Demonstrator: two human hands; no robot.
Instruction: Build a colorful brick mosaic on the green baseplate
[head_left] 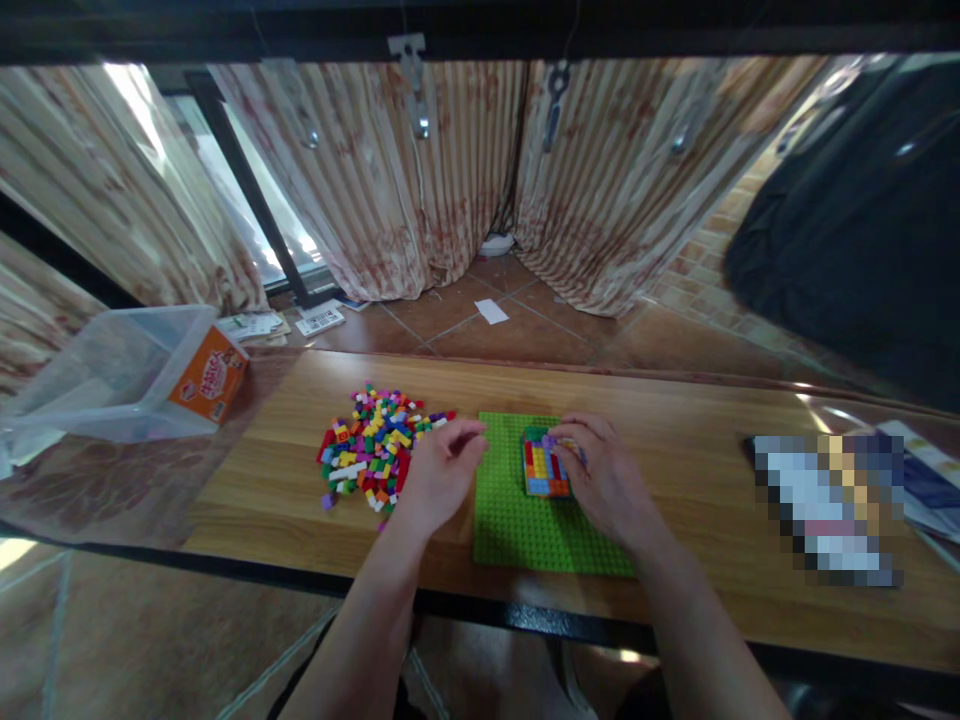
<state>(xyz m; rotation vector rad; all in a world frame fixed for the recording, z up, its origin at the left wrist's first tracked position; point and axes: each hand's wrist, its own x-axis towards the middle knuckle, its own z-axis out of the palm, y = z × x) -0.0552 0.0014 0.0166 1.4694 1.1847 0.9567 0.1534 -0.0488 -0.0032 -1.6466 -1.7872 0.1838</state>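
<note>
A green baseplate (517, 520) lies on the wooden table (690, 540) in front of me. A small block of coloured bricks (544, 470) is built on its upper middle. My right hand (600, 475) rests at the block's right side, fingers curled, pinching a small purple brick (549, 440) at the block's top edge. My left hand (442, 470) hovers at the plate's left edge, beside a pile of loose coloured bricks (371, 450); its fingers are curled together and I cannot make out anything in them.
A clear plastic bin (112, 375) with an orange label lies tipped at the table's left end. Papers and a blurred-out item (832, 505) sit at the right end. Curtains, a tiled floor and a dark garment (862, 220) lie beyond.
</note>
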